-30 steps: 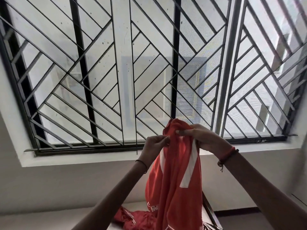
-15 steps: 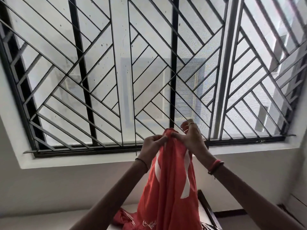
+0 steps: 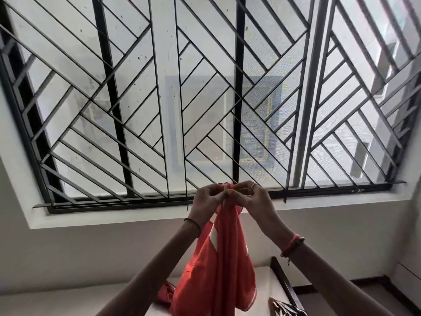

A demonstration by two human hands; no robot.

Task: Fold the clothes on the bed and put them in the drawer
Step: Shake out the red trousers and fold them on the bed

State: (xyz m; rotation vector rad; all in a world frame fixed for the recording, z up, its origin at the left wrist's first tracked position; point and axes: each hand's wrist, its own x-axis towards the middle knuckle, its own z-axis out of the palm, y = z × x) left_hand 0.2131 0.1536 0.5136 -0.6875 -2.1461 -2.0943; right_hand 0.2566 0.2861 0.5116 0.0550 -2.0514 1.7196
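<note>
A red garment with white stripes (image 3: pixel 218 277) hangs in the air in front of the window. Both hands are raised and meet at its top edge. My left hand (image 3: pixel 208 201) pinches the cloth on the left. My right hand (image 3: pixel 252 198) pinches it on the right, touching the left hand. The garment's lower part drapes down toward the bed (image 3: pixel 57 299) at the bottom of the view. Another piece of red clothing (image 3: pixel 165 294) lies on the bed behind the hanging one. The drawer is out of view.
A large window with a black diagonal grille (image 3: pixel 205 110) fills the wall ahead. The bed's dark wooden edge (image 3: pixel 284 283) runs at the lower right, with a dark patterned item (image 3: pixel 284 310) beside it. Floor shows at the far right.
My hands have come together at the garment's top and dropped a little in the view. The garment now hangs narrower, bunched under both hands.
</note>
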